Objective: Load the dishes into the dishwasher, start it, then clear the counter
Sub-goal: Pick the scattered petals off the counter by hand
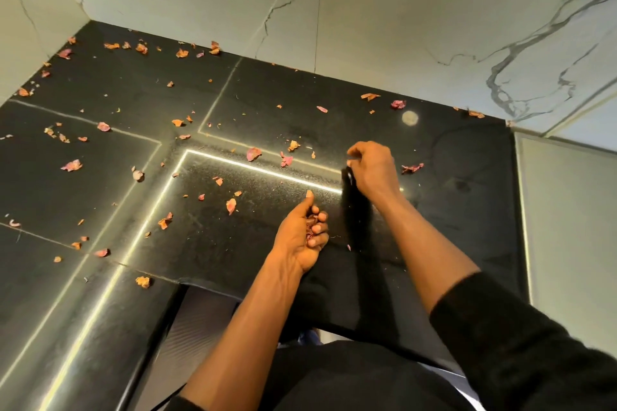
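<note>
The petals (253,153) are dried, curled flakes, prob. near weightless and brittle. They'd crumble if squeezed and skid on the glossy stone, so better to nip each by an edge w/ fingertips or sweep them into a cupped palm. A small clump already sits in the left hand (302,237), palm up at approx. 6 o'clock of the black counter (133,83), fingers curled round it, thumb raised. The right hand (374,167), at 1 o'clock from the left, has its fingertips bunched together; can't tell if they pinch a petal. A dark blurred shape (354,203) hangs under it, maybe shadow. Count: 2 hands, 1 counter; loose petals approx. 40-plus bigger bits plus crumbs, too many for an exact no. They lie thickest from 9 to 12 o'clock, w/ a handful at 1–3 o'clock. At 2 o'clock is 1 pale round spot (409,117), and a marble wall (367,10) stands behind.
</note>
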